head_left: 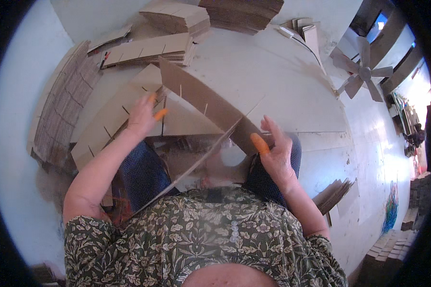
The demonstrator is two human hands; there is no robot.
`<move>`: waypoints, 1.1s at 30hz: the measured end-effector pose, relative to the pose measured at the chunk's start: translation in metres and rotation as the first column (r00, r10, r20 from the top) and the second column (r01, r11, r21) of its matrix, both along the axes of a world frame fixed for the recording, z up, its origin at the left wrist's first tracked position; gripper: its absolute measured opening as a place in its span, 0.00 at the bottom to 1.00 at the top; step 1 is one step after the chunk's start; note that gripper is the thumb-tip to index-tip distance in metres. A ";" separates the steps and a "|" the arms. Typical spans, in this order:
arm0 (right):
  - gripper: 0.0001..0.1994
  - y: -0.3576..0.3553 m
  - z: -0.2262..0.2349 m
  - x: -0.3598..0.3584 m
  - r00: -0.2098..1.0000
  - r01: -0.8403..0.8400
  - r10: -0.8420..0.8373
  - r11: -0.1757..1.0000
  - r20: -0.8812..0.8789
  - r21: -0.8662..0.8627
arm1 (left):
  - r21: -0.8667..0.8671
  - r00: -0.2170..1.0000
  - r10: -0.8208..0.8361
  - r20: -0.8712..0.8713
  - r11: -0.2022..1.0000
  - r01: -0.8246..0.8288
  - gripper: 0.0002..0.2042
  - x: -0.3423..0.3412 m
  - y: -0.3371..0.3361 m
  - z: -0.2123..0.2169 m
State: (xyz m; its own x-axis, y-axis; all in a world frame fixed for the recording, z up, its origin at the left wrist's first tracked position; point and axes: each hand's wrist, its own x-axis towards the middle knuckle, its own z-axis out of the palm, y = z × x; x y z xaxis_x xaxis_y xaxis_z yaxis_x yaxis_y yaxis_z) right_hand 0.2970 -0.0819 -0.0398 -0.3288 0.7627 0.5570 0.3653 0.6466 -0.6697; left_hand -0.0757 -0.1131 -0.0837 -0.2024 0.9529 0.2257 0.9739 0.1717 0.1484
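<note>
My left hand [141,115] hovers over a pile of slotted cardboard strips [103,123] on the left. Its thumb and finger, tipped with orange covers, are apart and hold nothing. My right hand [278,155], with an orange cover on its thumb, grips the near right end of a long brown cardboard strip [201,98] with slots. That strip slants up to the far left. Another cardboard strip [187,171], seen nearly edge-on, crosses it close to the right hand and runs down toward my lap.
Stacked cardboard strips [64,98] stand along the left wall, with more stacks [151,50] at the back. A small cardboard stack [334,195] lies right of my knee. At the far right are a fan [364,73], a cable [311,50] and a coloured strand bundle [391,208].
</note>
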 end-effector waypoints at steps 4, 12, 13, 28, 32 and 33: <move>0.22 0.009 0.035 -0.019 0.979 -0.057 0.000 0.960 0.205 0.273 | -0.016 0.950 0.258 -0.175 0.964 -0.265 0.33 -0.080 -0.009 -0.037; 0.16 0.033 0.028 -0.043 0.776 -0.138 0.018 0.980 0.630 0.142 | -0.173 0.948 0.250 -0.195 0.943 -0.284 0.24 -0.136 -0.009 -0.039; 0.15 0.034 0.028 -0.042 0.777 -0.124 0.004 0.981 0.629 0.147 | -0.256 0.950 0.259 -0.175 0.920 -0.298 0.23 -0.116 -0.005 -0.017; 0.19 0.039 0.007 -0.029 0.937 -0.126 0.162 0.983 0.310 -0.134 | -0.206 0.970 0.238 0.058 0.953 -0.221 0.17 -0.110 0.001 0.019; 0.20 0.033 0.008 -0.023 0.937 -0.150 0.167 0.986 0.308 -0.078 | -0.182 0.952 0.304 0.030 0.938 -0.294 0.19 -0.128 0.011 0.018; 0.20 0.032 0.009 -0.021 0.933 -0.142 0.161 0.987 0.321 -0.080 | -0.223 0.948 0.315 -0.044 0.922 -0.316 0.19 -0.123 0.016 0.023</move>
